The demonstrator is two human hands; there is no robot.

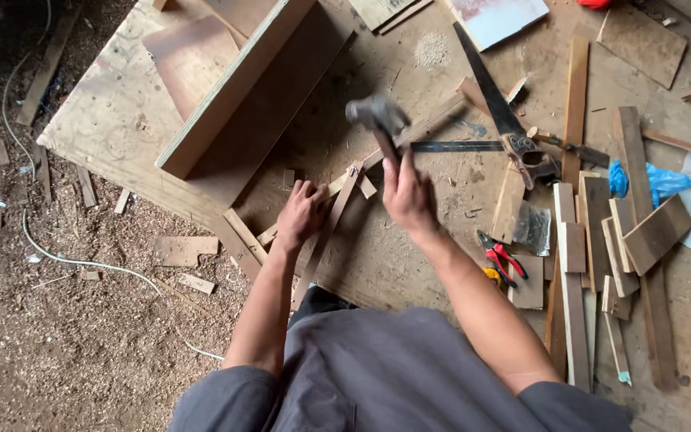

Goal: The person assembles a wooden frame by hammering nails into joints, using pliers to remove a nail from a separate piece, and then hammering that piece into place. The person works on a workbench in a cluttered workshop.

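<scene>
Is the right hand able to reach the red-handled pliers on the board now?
Probably not at once: the right hand grips a raised hammer. The pliers lie uncovered beside that forearm, so the path looks free.
</scene>
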